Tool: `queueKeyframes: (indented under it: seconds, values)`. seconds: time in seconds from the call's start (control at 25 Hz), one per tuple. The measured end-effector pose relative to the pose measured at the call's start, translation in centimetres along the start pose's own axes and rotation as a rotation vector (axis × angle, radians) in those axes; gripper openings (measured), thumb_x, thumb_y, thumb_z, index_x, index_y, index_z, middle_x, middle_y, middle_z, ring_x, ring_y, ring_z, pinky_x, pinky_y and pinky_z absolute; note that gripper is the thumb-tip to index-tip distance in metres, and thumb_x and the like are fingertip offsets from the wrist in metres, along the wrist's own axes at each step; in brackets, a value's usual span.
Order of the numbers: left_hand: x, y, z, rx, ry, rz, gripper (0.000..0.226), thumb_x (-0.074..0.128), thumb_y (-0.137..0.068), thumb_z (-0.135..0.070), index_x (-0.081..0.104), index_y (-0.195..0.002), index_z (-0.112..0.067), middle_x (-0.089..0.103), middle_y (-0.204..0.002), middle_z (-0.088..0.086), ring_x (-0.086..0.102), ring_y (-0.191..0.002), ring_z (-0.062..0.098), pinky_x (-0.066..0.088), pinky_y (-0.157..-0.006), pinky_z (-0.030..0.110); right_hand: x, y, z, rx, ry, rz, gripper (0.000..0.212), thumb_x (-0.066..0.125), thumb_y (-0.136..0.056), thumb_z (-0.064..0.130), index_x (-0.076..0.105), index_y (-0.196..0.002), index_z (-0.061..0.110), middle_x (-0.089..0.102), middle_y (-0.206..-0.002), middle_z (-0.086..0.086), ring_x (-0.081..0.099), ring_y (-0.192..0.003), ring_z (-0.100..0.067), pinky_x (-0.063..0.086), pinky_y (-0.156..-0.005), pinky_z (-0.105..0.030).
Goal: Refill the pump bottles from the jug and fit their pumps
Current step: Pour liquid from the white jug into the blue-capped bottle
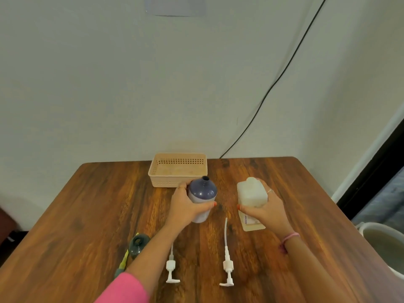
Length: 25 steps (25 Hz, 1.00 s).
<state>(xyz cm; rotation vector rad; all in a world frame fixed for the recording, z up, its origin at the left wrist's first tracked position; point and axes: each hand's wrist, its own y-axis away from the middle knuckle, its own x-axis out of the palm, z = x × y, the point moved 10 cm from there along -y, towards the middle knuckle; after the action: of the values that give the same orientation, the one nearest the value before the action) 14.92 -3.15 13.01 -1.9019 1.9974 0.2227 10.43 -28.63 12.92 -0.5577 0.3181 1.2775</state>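
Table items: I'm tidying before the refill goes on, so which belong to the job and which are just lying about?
Job: purple bottle in left hand; translucent jug in right hand; two white pumps; dark green bottle lying down.
Lying about: beige basket; bucket; black cable.

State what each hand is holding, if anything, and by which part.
The left hand grips the dark blue plastic bottle around its body. The right hand grips the translucent white plastic jug around its side.
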Motion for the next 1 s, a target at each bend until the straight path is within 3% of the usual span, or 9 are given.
queueKeyframes:
  seconds: [0.12, 0.28, 0.4, 0.48, 0.56, 0.64, 1.0]
  values:
    - [-0.8, -1.5, -3.1, 0.025, 0.024, -0.021, 0.081, 0.09, -0.051, -0.039, 0.044, -0.118, -0.036, 0.054, -0.105, -0.025, 0.054, -0.095, -0.007, 0.046, -0.06, 0.005, -1.8, -2.4, 4.2, -0.077, 0.019, -0.034, 0.084, 0.087, -0.057, 0.036, 0.042, -0.128, 0.037, 0.058, -0.113, 0.004, 0.058, -0.1, -0.012, 0.053, -0.075, -0.023]
    - [-2.0, -3.1, -7.2, 0.08, 0.042, -0.051, 0.079, 0.091, -0.051, -0.037, 0.049, -0.118, -0.032, 0.059, -0.107, -0.019, 0.058, -0.095, -0.002, 0.046, -0.064, 0.007, -3.7, -5.2, 10.0, -0.179, 0.066, -0.056, 0.083, 0.082, -0.052, 0.046, 0.035, -0.12, 0.052, 0.058, -0.104, 0.012, 0.058, -0.09, 0.0, 0.044, -0.061, -0.01]
    - [-3.1, -3.9, -10.4, 0.117, 0.077, -0.089, 0.072, 0.091, -0.051, -0.031, 0.049, -0.108, -0.038, 0.058, -0.1, -0.022, 0.058, -0.088, -0.015, 0.044, -0.061, 0.001, -4.3, -7.2, 12.9, -0.22, 0.105, -0.05, 0.087, 0.085, -0.056, 0.042, 0.038, -0.13, 0.044, 0.057, -0.108, 0.009, 0.058, -0.093, -0.007, 0.04, -0.065, -0.01]
    - [-3.8, -4.5, -12.1, 0.136, 0.092, -0.112, 0.069, 0.091, -0.051, -0.031, 0.05, -0.106, -0.04, 0.06, -0.102, -0.018, 0.059, -0.093, -0.011, 0.049, -0.067, 0.007, -4.7, -8.4, 14.6, -0.246, 0.136, -0.054, 0.094, 0.086, -0.057, 0.04, 0.037, -0.137, 0.036, 0.054, -0.111, 0.008, 0.056, -0.097, -0.012, 0.041, -0.068, -0.013]
    - [-4.4, -4.9, -13.5, 0.146, 0.072, -0.126, 0.078, 0.088, -0.049, -0.037, 0.052, -0.117, -0.032, 0.06, -0.113, -0.008, 0.058, -0.106, 0.007, 0.055, -0.083, 0.027, -5.2, -9.4, 16.1, -0.271, 0.175, -0.069, 0.101, 0.086, -0.055, 0.041, 0.034, -0.142, 0.033, 0.05, -0.113, 0.008, 0.053, -0.099, -0.013, 0.042, -0.073, -0.019]
    - [-4.7, -5.2, -14.7, 0.16, 0.058, -0.133, 0.085, 0.084, -0.047, -0.042, 0.051, -0.124, -0.027, 0.058, -0.118, -0.004, 0.055, -0.111, 0.017, 0.054, -0.089, 0.04, -5.6, -10.1, 17.8, -0.315, 0.21, -0.081, 0.104, 0.086, -0.054, 0.041, 0.032, -0.143, 0.032, 0.048, -0.113, 0.008, 0.051, -0.1, -0.012, 0.041, -0.078, -0.024]
    - [-5.8, -6.8, -16.7, 0.152, 0.032, -0.158, 0.085, 0.086, -0.053, -0.036, 0.047, -0.128, -0.026, 0.055, -0.122, -0.002, 0.052, -0.114, 0.022, 0.054, -0.089, 0.045, -5.9, -12.2, 23.0, -0.522, 0.433, -0.073, 0.111, 0.083, -0.055, 0.044, 0.025, -0.147, 0.026, 0.051, -0.128, -0.005, 0.042, -0.104, -0.012, 0.034, -0.084, -0.025]
